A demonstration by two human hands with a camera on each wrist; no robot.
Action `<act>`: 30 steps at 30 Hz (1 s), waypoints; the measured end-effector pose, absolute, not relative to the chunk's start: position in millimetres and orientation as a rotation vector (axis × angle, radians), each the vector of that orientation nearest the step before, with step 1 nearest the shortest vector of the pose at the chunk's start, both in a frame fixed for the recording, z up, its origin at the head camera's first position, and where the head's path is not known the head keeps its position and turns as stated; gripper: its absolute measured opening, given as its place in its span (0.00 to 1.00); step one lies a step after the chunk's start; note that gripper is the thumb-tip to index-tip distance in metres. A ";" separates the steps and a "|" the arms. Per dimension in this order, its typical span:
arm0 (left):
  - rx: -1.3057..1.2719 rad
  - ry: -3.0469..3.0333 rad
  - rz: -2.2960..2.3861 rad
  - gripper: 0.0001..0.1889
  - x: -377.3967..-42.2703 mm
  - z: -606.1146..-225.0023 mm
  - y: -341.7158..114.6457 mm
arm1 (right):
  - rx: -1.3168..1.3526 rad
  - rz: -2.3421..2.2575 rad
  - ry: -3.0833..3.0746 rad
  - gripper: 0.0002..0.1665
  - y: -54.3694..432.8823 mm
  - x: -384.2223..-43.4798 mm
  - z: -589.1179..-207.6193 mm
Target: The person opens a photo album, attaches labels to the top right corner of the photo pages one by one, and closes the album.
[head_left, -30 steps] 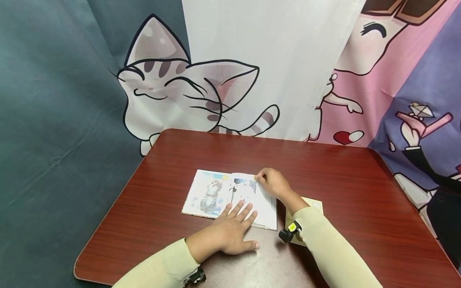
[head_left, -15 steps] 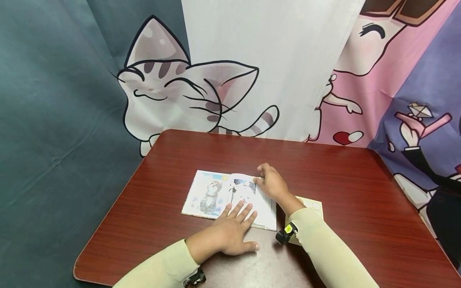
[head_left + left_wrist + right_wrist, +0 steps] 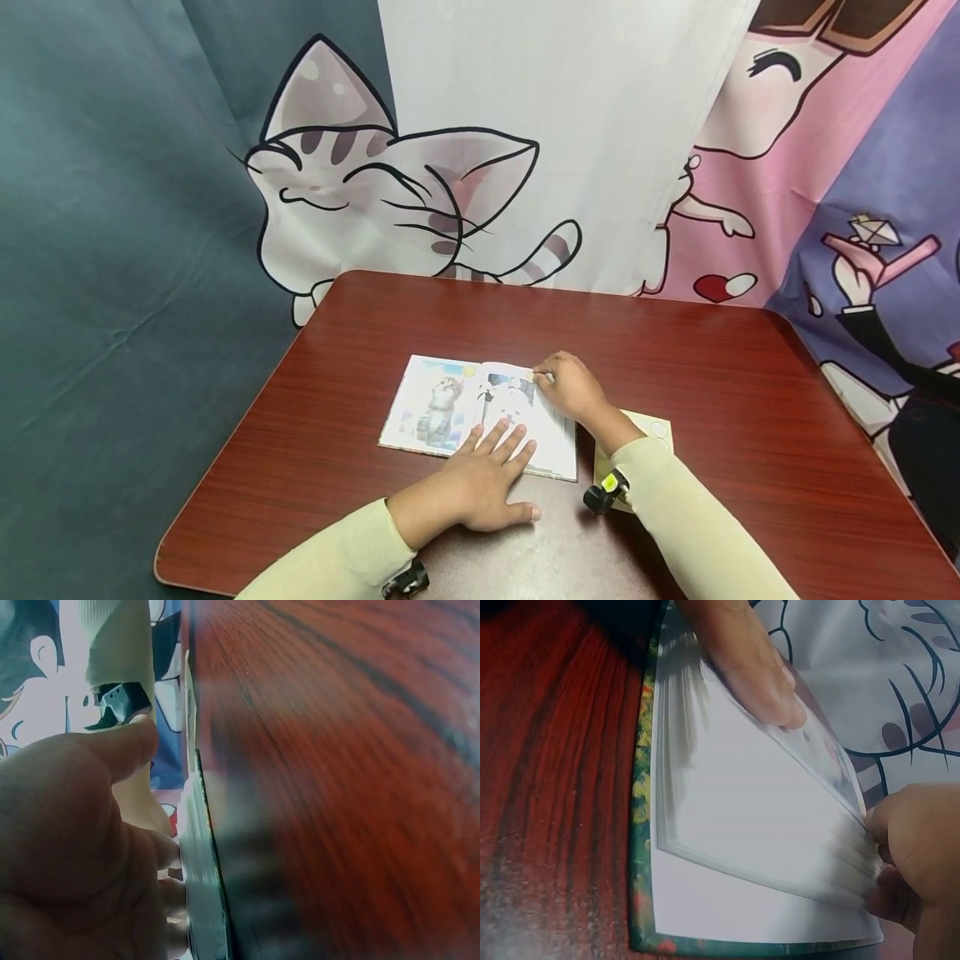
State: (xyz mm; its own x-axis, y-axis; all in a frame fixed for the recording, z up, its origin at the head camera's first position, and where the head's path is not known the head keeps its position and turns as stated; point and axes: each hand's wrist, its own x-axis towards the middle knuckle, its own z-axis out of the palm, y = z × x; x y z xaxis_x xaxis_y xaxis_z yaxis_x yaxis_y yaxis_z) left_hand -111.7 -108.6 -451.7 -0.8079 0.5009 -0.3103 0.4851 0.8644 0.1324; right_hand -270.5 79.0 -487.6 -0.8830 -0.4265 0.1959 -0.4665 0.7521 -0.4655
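Note:
An open picture book (image 3: pixel 420 417) lies on the brown table, with a kitten picture on its left page. My left hand (image 3: pixel 487 483) lies spread, fingers straight, across the book's near edge. My right hand (image 3: pixel 573 387) is at the far right corner of the right page. In the right wrist view, its thumb and fingers (image 3: pixel 919 855) pinch a page edge there, thumb above and a finger below. The pages (image 3: pixel 757 817) stand slightly fanned over the green patterned cover (image 3: pixel 641 862). A left finger (image 3: pixel 750 667) presses on the page in that view.
A pale yellow card with circles (image 3: pixel 652 425) lies right of the book, partly hidden beneath the right forearm. The table's (image 3: pixel 420 312) far edge meets a cloth backdrop (image 3: pixel 600 125) printed with cartoon cats.
Half a second ago my right fingers were raised and apart at the page corner; now they have come down and closed on it. My left hand and the book stay in place.

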 end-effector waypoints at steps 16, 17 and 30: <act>0.766 2.710 0.124 0.45 -114.6 -449.6 -111.3 | 0.917 0.854 -2.819 0.23 111.7 -230.3 -481.2; 0.769 2.711 0.131 0.45 -115.0 -449.5 -111.2 | 0.931 0.848 -2.822 0.23 113.5 -226.3 -481.3; 0.799 2.753 0.159 0.40 -118.8 -449.8 -112.9 | 1.214 0.669 -2.801 0.32 121.6 -185.7 -487.4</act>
State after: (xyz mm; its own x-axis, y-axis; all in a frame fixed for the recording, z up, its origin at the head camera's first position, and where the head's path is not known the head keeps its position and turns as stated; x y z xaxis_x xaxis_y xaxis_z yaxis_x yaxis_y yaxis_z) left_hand -118.8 -112.9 -449.8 -0.8114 0.5391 -0.2261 0.5095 0.8418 0.1784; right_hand -185.7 121.6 -487.4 -0.6982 -0.6927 0.1808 -0.6996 0.6067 -0.3775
